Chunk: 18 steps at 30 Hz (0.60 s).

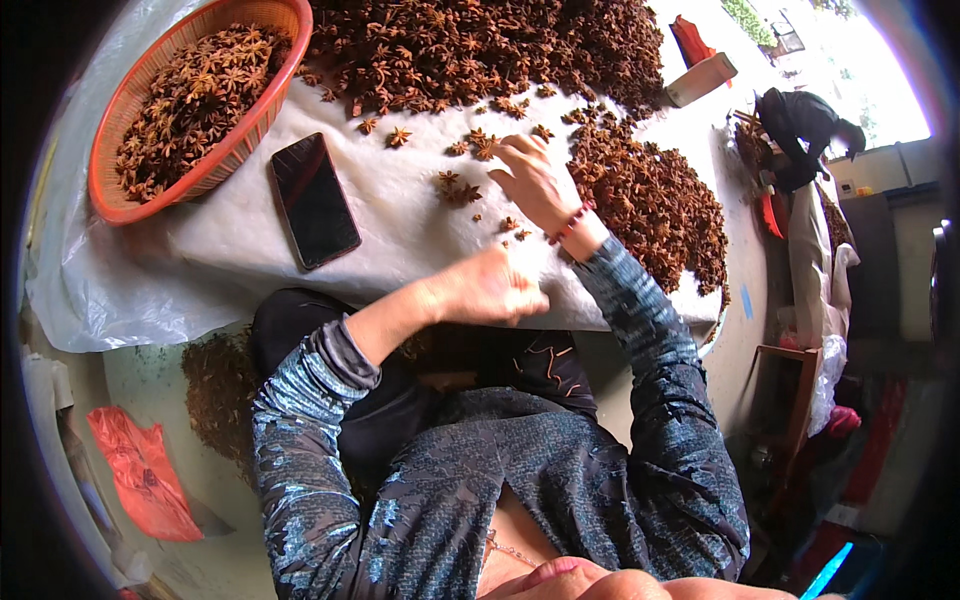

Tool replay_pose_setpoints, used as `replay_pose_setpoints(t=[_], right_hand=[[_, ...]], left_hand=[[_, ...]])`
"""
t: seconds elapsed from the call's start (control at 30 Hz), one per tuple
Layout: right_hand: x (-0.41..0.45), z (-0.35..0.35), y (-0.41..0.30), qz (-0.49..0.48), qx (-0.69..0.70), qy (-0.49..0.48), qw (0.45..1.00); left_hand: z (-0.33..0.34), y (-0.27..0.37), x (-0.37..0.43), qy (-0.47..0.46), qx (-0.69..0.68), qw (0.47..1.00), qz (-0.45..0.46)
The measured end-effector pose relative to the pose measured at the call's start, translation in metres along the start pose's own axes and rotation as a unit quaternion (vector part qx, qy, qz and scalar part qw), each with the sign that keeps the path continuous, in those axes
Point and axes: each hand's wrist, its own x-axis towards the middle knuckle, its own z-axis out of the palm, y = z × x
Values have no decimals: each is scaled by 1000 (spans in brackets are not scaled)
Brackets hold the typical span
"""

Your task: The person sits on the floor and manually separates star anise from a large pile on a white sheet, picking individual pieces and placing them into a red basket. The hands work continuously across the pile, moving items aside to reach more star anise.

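Loose star anise pods point(448, 178) lie scattered on a white cloth point(405, 217) over the table in front of me. My right hand point(534, 180), with a red beaded bracelet at the wrist, reaches over the cloth. Its thumb and fingers are apart, and the fingertips are right at a small cluster of star anise point(480, 142). Closer to my body, at the cloth's near edge, is my left hand point(491, 289), blurred and with curled fingers. Whether anything is inside it cannot be seen. A pile of star anise point(649, 202) lies just right of my right hand.
A larger star anise heap point(480, 49) covers the back. An orange plastic basket point(259, 139) of star anise stands left, near a dark-screened phone point(315, 201). A small box point(701, 80) sits back right. Further right, another person point(802, 131) bends over. A red plastic bag point(146, 472) lies on the floor.
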Motion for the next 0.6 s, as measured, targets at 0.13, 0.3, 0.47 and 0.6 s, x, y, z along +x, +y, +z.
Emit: replay_pose_setpoints(t=[0.13, 0.3, 0.47, 0.6], right_hand=[[15, 40, 29, -58, 4, 12, 998], [-7, 0, -14, 24, 53, -7, 998], [-36, -25, -48, 92, 122, 44, 987], [-52, -19, -46, 184, 177, 83, 963]], left_hand=[[-37, -40, 9, 320, 71, 943, 56], [-56, -42, 7, 428, 320, 844, 45], [-44, -38, 17, 299, 402, 865, 15], [-7, -35, 23, 159, 409, 879, 189]])
